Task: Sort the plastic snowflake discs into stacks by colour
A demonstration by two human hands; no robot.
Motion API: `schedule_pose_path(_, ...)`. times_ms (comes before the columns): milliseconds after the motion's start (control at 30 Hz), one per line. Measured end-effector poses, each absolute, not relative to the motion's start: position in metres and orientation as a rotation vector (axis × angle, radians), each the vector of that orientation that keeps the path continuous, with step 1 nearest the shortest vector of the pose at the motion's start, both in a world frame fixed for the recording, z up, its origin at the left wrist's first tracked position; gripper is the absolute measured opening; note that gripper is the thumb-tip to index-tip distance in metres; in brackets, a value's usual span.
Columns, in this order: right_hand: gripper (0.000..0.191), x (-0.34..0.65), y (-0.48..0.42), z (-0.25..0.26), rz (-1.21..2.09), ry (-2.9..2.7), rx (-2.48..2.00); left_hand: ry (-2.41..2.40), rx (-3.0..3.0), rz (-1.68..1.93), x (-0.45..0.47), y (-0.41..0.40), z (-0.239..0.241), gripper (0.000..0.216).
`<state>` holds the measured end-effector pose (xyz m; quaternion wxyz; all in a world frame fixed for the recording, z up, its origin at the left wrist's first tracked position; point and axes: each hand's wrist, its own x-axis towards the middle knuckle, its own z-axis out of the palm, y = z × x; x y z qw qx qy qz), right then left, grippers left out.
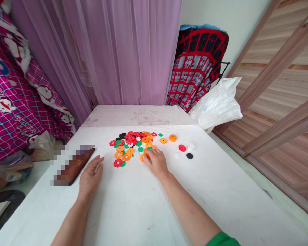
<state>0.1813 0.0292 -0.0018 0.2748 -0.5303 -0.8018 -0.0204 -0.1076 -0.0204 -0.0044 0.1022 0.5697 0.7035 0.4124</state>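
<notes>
A heap of flower-shaped plastic discs in red, orange, green, black and white covers the middle of the white table. My right hand is at the heap's near right edge, thumb and fingers curled around an orange disc that they partly hide. My left hand rests on the table left of the heap, fingers slightly bent and thumb apart, with nothing in it. Close by on its left lies a brown, shiny flat object, partly pixelated. A red disc sits at the heap's near left edge.
Right of the heap lie orange discs, a red disc, a black disc and white discs. A white plastic bag stands by the table's far right corner. Purple curtains hang behind the table.
</notes>
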Motion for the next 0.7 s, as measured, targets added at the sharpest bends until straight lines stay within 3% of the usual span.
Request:
schedule_pose_path(467,0.035,0.185,0.030,0.001,0.020,-1.988,-1.487,2.083,1.717,1.224,-0.109,-0.020,-0.007,0.037)
schedule_pose_path(700,0.030,0.242,0.074,0.024,-0.117,-1.682,-1.918,2.079,1.732,1.225,-0.111,-0.018,-0.011,0.036)
